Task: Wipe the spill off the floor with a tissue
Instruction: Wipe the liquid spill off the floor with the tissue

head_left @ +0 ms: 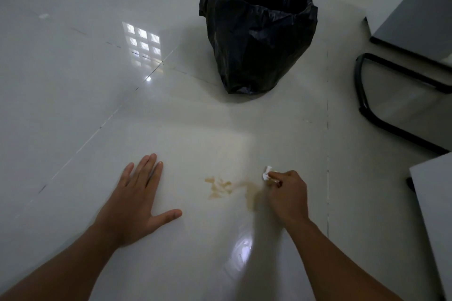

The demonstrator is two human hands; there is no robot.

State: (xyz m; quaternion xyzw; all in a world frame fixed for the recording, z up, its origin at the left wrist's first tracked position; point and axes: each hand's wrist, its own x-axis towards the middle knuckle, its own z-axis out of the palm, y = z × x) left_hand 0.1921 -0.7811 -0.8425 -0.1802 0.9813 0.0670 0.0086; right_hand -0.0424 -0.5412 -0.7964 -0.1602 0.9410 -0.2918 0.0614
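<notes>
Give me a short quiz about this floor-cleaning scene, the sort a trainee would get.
1. True or false: the left hand is holding the tissue.
2. Multiple choice: where does the bin with the black bag stand relative to the brown spill? A) farther from the person, beyond the spill B) between the two hands C) on top of the spill
3. Fill in: the right hand sits at the ____ edge of the spill.

Key
1. False. The left hand lies flat and open on the floor; the right hand grips the tissue.
2. A.
3. Right; brown streaks remain on the tile to its left.
</notes>
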